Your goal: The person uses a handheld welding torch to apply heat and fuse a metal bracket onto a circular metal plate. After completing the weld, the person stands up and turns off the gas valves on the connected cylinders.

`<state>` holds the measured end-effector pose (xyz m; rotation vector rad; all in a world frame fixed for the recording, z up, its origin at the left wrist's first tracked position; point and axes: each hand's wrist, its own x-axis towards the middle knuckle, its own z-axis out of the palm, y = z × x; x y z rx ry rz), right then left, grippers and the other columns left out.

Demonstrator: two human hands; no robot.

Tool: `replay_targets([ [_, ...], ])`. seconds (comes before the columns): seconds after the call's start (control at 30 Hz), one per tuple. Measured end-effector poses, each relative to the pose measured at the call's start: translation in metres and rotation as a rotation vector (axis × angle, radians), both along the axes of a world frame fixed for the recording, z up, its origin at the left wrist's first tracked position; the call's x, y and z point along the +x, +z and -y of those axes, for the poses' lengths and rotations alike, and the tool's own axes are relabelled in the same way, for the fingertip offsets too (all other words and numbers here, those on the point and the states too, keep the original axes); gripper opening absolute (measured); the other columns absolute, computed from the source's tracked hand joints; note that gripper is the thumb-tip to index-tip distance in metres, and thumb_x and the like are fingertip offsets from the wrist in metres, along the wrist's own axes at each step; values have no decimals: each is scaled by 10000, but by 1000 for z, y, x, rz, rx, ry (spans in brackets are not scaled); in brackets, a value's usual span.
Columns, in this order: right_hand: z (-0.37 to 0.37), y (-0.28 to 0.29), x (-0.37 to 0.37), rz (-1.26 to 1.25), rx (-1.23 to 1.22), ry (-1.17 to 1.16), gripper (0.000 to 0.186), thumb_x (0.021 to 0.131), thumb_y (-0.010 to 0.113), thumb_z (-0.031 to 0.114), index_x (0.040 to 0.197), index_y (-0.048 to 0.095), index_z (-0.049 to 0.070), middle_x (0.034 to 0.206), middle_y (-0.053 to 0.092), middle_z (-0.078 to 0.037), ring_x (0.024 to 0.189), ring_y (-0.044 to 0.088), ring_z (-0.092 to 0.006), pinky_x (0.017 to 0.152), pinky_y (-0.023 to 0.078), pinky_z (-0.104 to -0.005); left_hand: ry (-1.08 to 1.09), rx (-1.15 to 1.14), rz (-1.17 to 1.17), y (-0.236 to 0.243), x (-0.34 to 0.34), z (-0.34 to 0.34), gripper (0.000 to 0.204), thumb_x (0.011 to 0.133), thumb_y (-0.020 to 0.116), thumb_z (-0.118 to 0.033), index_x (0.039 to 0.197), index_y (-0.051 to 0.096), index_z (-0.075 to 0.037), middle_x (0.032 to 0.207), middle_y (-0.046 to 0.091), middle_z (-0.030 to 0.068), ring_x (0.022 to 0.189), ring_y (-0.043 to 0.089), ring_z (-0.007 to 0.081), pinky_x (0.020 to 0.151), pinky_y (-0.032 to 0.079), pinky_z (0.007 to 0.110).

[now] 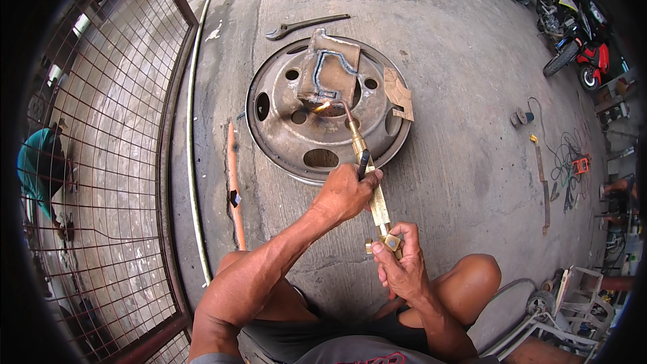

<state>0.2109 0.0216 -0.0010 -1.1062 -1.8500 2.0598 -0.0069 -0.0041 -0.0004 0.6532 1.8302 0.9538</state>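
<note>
My left hand (345, 190) is closed around the handle of a brass gas torch (379, 207), with a short black stick-like object (364, 162) also showing at its fingers. With thumb and fingers, my right hand (403, 266) pinches a valve knob (391, 243) at the torch's near end. A yellow-orange flame (322, 106) burns at the bent tip, pointing left. Just beyond it, a rusty folded metal piece (331, 67) with a dark bluish, pale-edged line across it rests on a steel wheel rim (269, 135). The rim lies flat on the concrete.
An adjustable wrench (309, 25) lies past the rim, and a brown cardboard scrap (397, 94) sits on its right edge. Leftward are an orange pipe (234, 182), a pale hose (191, 162) and a mesh gate (121, 148), with a person (42, 168) behind it. Cables (569, 155) and motorcycles (573, 40) are right.
</note>
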Motion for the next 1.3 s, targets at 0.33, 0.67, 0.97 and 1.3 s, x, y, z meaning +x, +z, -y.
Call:
replay_targets([
  [0.33, 1, 0, -1, -14, -9, -8, 397, 1013, 708, 246, 1193, 386, 102, 666, 569, -1, 476, 505, -62, 404, 401, -258, -12, -5, -2, -5, -1, 0, 534, 1038, 607, -394, 806, 694, 78, 650, 668, 178, 677, 700, 279, 706, 527, 450],
  [0.67, 1, 4, -1, 18, -2, 11, 330, 1030, 671, 253, 1195, 427, 104, 631, 546, 10, 474, 506, -62, 402, 394, -262, -16, -9, 13, -3, -2, 0, 555, 1037, 634, -414, 837, 680, 102, 665, 653, 131, 628, 640, 163, 634, 519, 411],
  [0.97, 0, 4, -1, 27, -1, 27, 280, 1038, 644, 248, 1199, 462, 109, 610, 536, 18, 476, 509, -62, 405, 394, -265, 2, -1, -7, -7, -1, 0, 527, 1035, 601, -383, 768, 688, 63, 611, 654, 176, 655, 690, 284, 709, 519, 469],
  [1.3, -1, 5, -1, 41, 3, 50, 273, 1042, 629, 232, 1205, 449, 107, 685, 556, -12, 500, 527, -64, 415, 418, -256, -25, 1, -5, -3, -3, 2, 560, 1048, 610, -417, 837, 682, 97, 660, 667, 139, 628, 660, 181, 640, 515, 413],
])
